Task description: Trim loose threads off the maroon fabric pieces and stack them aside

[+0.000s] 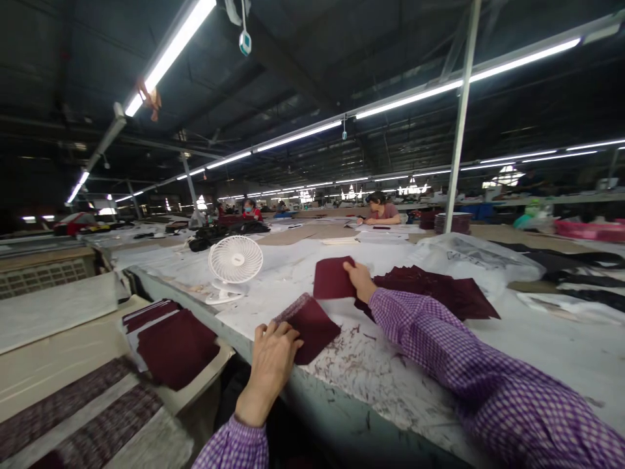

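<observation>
My right hand (pixel 360 280) pinches the right edge of a maroon fabric piece (pixel 334 279), which is raised a little above the white-covered table. Nearer to me, a small stack of maroon fabric pieces (pixel 315 331) lies by the table's front edge. My left hand (pixel 274 355) has its fingers curled together over the left side of that stack; the thumb is hidden. Beyond my right forearm spreads a loose pile of maroon pieces (pixel 434 290), partly covered by the purple checked sleeve (pixel 439 345).
A white fan (pixel 236 260) stands on the table (pixel 288 260). Lower left, another maroon stack (pixel 178 348) lies on a side surface beside patterned strips (pixel 107 423). Dark scraps litter the front edge. A clear plastic bag (pixel 473 257) and metal pole (pixel 461 124) are right. A person (pixel 383 210) leans over the far side.
</observation>
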Demonstrator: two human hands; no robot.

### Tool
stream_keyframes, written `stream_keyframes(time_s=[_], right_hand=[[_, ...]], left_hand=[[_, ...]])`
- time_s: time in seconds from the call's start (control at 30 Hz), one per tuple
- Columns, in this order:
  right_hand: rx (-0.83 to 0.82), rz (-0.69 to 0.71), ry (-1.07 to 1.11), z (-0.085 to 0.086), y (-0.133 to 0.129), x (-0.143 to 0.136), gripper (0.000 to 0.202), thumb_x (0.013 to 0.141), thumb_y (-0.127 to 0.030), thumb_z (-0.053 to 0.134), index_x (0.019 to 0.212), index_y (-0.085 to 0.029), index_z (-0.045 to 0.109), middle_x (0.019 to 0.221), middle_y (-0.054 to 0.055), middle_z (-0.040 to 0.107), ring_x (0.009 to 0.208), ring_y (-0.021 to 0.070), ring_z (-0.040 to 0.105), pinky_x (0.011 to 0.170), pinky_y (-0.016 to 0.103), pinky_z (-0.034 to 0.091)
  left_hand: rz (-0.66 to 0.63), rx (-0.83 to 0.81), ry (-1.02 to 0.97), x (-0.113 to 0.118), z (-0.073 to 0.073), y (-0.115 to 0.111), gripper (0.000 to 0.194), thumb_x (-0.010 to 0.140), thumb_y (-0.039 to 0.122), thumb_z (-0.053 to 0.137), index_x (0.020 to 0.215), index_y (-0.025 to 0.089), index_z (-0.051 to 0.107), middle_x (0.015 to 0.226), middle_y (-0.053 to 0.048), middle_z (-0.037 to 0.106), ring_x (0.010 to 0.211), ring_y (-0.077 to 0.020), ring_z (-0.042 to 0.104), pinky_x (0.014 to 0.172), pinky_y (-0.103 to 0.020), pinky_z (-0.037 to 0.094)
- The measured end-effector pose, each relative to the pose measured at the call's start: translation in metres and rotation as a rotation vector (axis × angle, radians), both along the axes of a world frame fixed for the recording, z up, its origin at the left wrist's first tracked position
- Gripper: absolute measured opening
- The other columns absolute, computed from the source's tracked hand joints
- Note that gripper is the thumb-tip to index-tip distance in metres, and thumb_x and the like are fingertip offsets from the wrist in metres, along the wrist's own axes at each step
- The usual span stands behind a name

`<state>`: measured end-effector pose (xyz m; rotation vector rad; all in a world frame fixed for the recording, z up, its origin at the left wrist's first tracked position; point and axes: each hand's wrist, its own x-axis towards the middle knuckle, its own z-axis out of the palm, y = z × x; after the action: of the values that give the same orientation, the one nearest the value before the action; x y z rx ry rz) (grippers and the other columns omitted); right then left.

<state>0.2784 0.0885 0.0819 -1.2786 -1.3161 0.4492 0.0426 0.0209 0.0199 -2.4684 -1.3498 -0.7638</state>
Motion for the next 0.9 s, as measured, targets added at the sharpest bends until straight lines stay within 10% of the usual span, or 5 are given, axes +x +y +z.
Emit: stream_keyframes(time_s=[0.3, 0.5, 0.6, 0.7, 0.9], right_hand=[[0.065, 0.038, 0.0, 0.02, -0.011, 0.008, 0.033, 0.081, -0.046, 0.051, 0.083, -0.014, 0.059, 0.064, 0.001, 0.057, 0.059, 0.0137, 0.052, 0.055, 0.025, 0.044], [0.255, 0.869, -0.816, 0.023, -0.07, -0.062, 0.022, 0.085, -0.034, 0.054, 0.091, -0.017, 0.067, 0.089, 0.003, 0.063, 0.082, 0.0131, 0.058, 0.078, 0.025, 0.044], [0.238, 0.894, -0.691, 0.025, -0.078, -0.065, 0.029, 0.083, -0.035, 0.058, 0.106, -0.019, 0.063, 0.108, 0.006, 0.061, 0.101, 0.0157, 0.055, 0.091, 0.029, 0.041], [0.022, 0.621, -0.481, 0.021, -0.07, -0.053, 0.064, 0.074, -0.042, 0.066, 0.13, -0.019, 0.046, 0.132, 0.013, 0.045, 0.115, 0.023, 0.046, 0.096, 0.039, 0.039], [-0.581, 0.891, -0.069, -0.007, -0.062, -0.042, 0.083, 0.071, -0.036, 0.069, 0.14, -0.017, 0.028, 0.109, 0.011, 0.06, 0.088, 0.0184, 0.06, 0.069, 0.029, 0.05]], left_hand=[[-0.231, -0.359, -0.856, 0.011, 0.015, -0.002, 0.039, 0.081, 0.046, 0.054, 0.106, 0.018, 0.058, 0.096, -0.01, 0.062, 0.09, -0.025, 0.056, 0.083, -0.045, 0.045], [-0.478, -1.068, -1.545, 0.005, 0.025, -0.014, 0.05, 0.075, 0.052, 0.058, 0.105, 0.012, 0.055, 0.098, -0.015, 0.066, 0.085, -0.0251, 0.065, 0.072, -0.04, 0.054], [-0.309, -1.036, -1.606, -0.003, 0.016, -0.018, 0.039, 0.062, 0.021, 0.072, 0.097, 0.011, 0.059, 0.083, -0.01, 0.07, 0.076, -0.0232, 0.067, 0.067, -0.034, 0.055], [-0.316, -0.978, -1.651, -0.008, 0.009, -0.025, 0.048, 0.061, 0.016, 0.07, 0.107, 0.015, 0.058, 0.087, -0.008, 0.071, 0.076, -0.0218, 0.068, 0.068, -0.032, 0.055], [-0.362, -0.953, -1.679, -0.007, 0.003, -0.042, 0.067, 0.062, 0.022, 0.071, 0.125, 0.019, 0.049, 0.098, -0.007, 0.07, 0.082, -0.0211, 0.067, 0.074, -0.032, 0.054]])
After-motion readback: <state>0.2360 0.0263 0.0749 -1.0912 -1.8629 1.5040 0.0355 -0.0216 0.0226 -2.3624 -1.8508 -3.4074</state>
